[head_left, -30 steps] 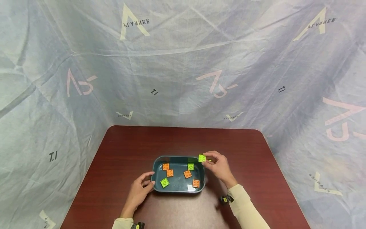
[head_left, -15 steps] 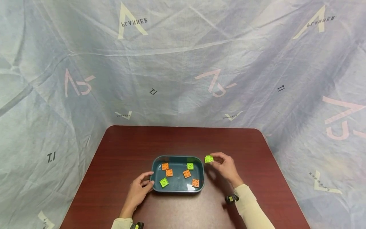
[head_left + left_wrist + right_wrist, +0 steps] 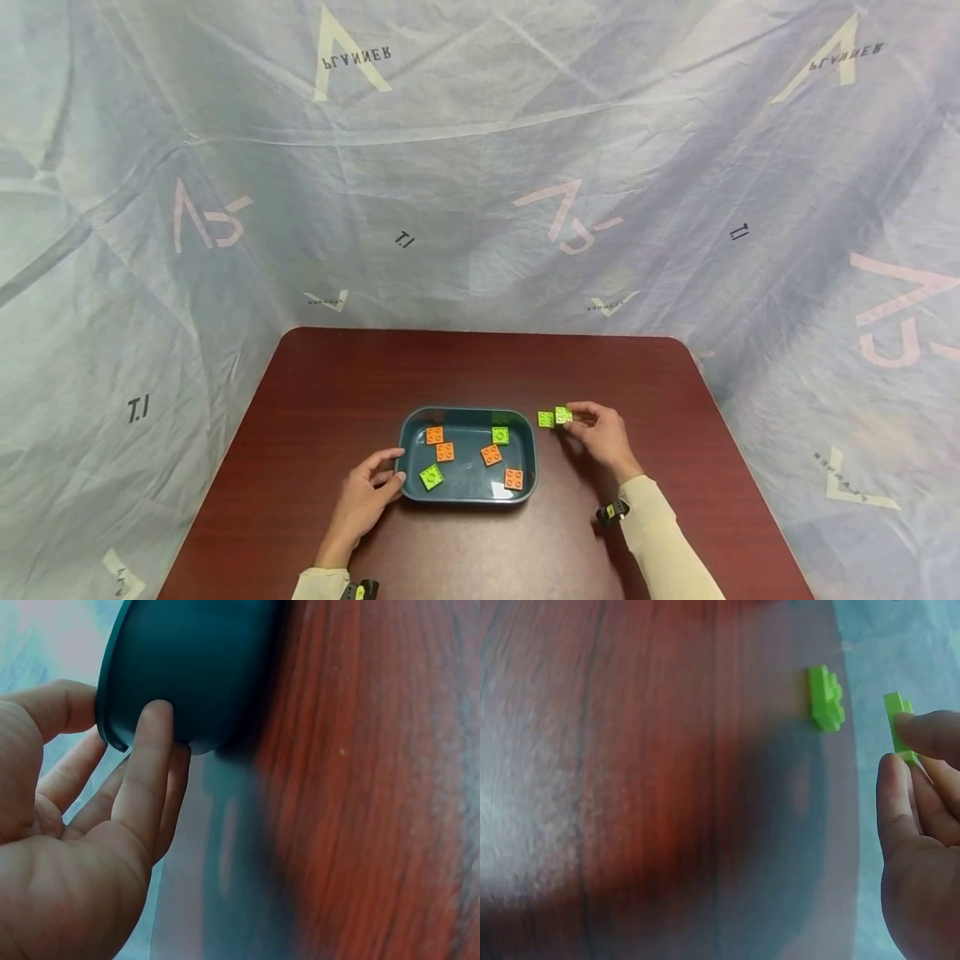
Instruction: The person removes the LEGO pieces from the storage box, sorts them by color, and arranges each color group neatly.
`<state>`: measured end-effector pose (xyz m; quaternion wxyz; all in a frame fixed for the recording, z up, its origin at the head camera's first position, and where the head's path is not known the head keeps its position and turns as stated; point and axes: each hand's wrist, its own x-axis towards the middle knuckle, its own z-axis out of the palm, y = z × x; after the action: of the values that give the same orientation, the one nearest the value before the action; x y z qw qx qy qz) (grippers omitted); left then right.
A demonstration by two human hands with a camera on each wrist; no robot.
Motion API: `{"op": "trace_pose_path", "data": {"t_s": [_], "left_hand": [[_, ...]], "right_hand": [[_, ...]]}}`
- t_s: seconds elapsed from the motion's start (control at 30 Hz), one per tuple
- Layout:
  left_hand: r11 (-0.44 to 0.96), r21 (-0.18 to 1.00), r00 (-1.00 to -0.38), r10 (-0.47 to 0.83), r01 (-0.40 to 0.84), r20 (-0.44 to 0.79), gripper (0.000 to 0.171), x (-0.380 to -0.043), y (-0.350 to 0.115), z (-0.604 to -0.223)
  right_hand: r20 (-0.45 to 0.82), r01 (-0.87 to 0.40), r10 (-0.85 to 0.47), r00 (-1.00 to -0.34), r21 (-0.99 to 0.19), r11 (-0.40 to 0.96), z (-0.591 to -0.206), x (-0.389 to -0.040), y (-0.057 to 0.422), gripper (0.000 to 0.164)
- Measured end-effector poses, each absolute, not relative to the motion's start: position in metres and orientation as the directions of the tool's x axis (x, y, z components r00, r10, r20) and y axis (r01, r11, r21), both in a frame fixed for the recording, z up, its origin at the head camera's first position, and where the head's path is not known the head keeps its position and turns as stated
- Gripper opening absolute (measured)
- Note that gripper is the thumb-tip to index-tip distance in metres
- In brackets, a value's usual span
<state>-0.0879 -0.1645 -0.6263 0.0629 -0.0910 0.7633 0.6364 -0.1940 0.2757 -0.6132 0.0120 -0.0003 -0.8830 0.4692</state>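
Note:
In the head view, my left hand is at the left end of a dark teal tray. Its fingertips touch the rim and outer wall, as the left wrist view shows on the tray wall. My right hand pinches a green building block between thumb and fingers, right of the tray. In the right wrist view, this held block shows edge-on at the fingertips. Just left of it, a second green block lies on the table, seen also as a studded block.
Inside the tray lie several orange blocks, one orange block near the right front corner. Two green blocks are there too: one green block at the back, another green block at front left. Grey printed cloth walls surround the brown table.
My right hand has carried the held green block rightward from over the tray's right rim, past the green block on the table, which now shows fully. My left hand stays at the tray.

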Motion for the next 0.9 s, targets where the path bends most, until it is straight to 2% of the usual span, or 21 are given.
{"op": "trace_pose_path", "data": {"t_s": [0.47, 0.9], "left_hand": [[0.165, 0.962, -0.976, -0.064, -0.216, -0.208, 0.042, -0.088, -0.165, -0.628], [0.136, 0.966, -0.975, -0.058, -0.219, -0.213, 0.042, -0.088, -0.165, -0.628]], "right_hand": [[0.07, -0.053, 0.0, -0.998, -0.766, 0.64, -0.635, -0.206, 0.281, 0.034], [0.054, -0.026, 0.023, -0.998, -0.759, 0.65, -0.644, -0.207, 0.278, 0.034]]}}
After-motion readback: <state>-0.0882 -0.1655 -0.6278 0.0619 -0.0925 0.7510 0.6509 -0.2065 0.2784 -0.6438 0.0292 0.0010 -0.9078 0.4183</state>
